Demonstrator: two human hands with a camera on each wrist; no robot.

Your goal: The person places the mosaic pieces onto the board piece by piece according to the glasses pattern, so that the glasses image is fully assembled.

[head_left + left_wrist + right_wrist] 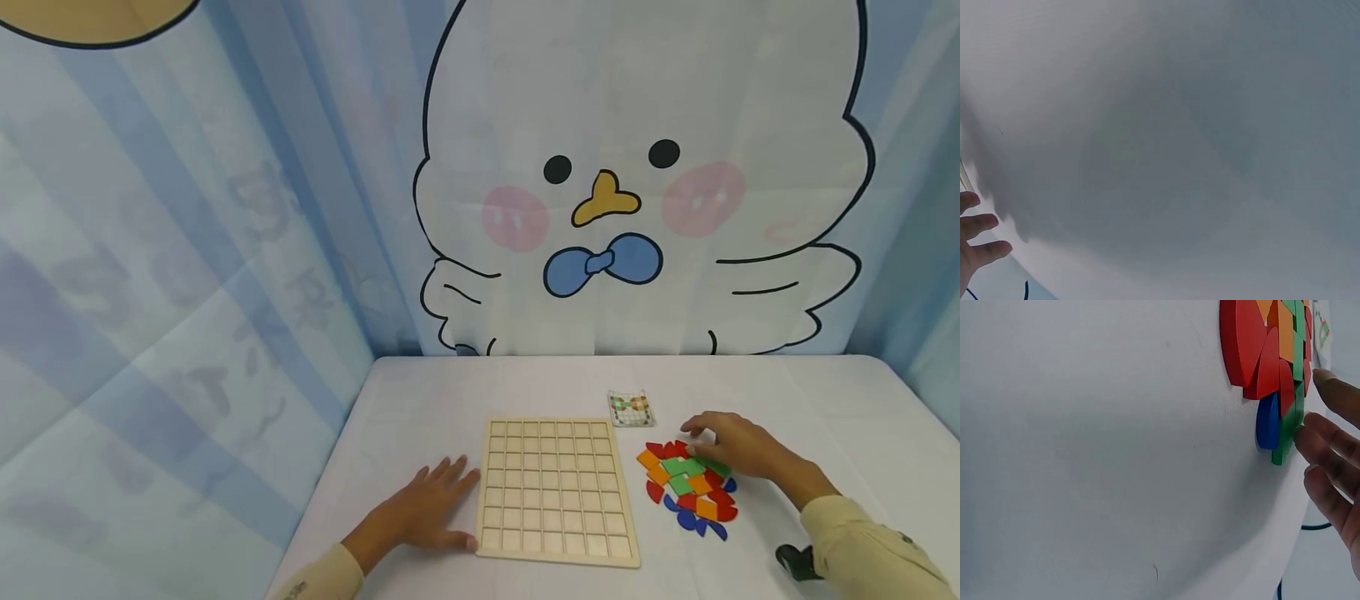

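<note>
A light wooden board point(558, 492) with a grid of raised lines and bare cells lies on the white table. My left hand point(438, 507) rests flat at its left edge, fingers spread, with fingertips and thumb right at the frame. In the left wrist view only a few fingers of the left hand point(982, 231) show. To the right of the board lies a pile of flat pieces point(686, 482) in red, orange, green and blue. Over its upper right side hovers my right hand point(738, 443), fingers loosely bent. The right wrist view shows its fingertips point(1310, 434) close beside a green piece point(1288, 428).
A small printed pattern card point(632, 409) lies behind the board and the pile. By the right sleeve sits a black object point(797, 562), partly covered. A curtain point(600, 317) with a cartoon bird hangs behind the table's back edge.
</note>
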